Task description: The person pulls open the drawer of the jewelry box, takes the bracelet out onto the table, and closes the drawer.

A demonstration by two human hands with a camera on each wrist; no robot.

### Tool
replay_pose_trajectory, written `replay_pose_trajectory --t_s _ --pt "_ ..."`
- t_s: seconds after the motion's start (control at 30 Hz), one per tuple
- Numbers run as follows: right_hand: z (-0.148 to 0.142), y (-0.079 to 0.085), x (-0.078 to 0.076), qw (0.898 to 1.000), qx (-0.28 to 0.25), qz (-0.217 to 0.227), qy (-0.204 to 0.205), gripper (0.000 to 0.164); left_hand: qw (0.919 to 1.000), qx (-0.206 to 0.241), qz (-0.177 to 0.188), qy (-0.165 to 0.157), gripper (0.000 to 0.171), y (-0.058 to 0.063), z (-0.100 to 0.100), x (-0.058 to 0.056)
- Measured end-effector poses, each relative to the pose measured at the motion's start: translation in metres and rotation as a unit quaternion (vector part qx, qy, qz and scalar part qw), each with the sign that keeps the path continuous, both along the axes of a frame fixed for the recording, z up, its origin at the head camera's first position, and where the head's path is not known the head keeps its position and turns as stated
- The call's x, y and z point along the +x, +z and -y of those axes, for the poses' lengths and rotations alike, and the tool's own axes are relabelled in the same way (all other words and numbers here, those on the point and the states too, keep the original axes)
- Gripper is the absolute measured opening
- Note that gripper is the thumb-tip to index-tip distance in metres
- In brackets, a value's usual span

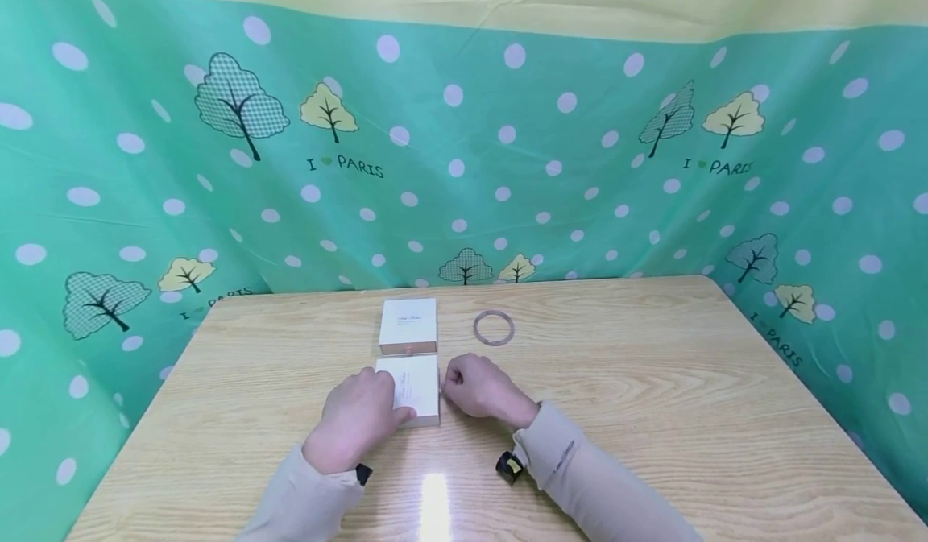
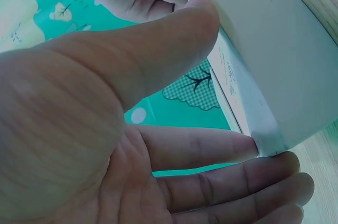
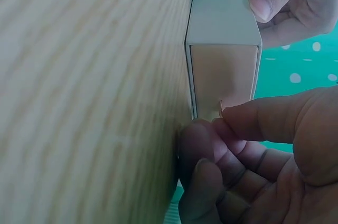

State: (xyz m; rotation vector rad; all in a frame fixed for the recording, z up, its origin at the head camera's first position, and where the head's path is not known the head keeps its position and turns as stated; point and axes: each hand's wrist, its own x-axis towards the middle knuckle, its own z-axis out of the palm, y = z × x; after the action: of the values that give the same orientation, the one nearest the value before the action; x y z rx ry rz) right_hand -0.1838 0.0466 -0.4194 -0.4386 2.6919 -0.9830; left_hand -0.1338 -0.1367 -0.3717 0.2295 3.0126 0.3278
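A small white drawer box with printed lettering lies flat on the wooden table. My left hand grips its left part, thumb on the near side and fingers toward the far side. In the right wrist view the box's pinkish drawer front sits flush within the white sleeve. A thin ribbon pull tab sticks out of that front. My right hand, at the box's right end, pinches the tab between thumb and fingers, the other fingers curled.
Just behind stands a second white box, its pinkish drawer front facing me. To its right lies a translucent ring-shaped bangle. The wooden table ends at a green patterned curtain at the back.
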Motion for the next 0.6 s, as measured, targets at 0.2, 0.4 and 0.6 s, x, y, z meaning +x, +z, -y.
replay_pose_trajectory --t_s 0.2,0.4,0.6 --pt "-0.0020 0.0004 -0.0001 1.000 0.010 0.003 -0.003 0.021 0.9999 -0.009 0.002 -0.005 0.048 0.0002 0.0008 -0.0001" --pt "-0.0039 0.0029 0.0005 1.000 0.019 0.005 -0.007 0.020 0.9999 -0.013 0.005 -0.010 0.046 0.0004 0.0010 -0.0002" --pt "-0.0054 0.0056 0.0018 1.000 0.025 0.006 -0.011 0.019 0.9999 -0.011 0.006 -0.010 0.046 0.0005 0.0014 -0.0002"
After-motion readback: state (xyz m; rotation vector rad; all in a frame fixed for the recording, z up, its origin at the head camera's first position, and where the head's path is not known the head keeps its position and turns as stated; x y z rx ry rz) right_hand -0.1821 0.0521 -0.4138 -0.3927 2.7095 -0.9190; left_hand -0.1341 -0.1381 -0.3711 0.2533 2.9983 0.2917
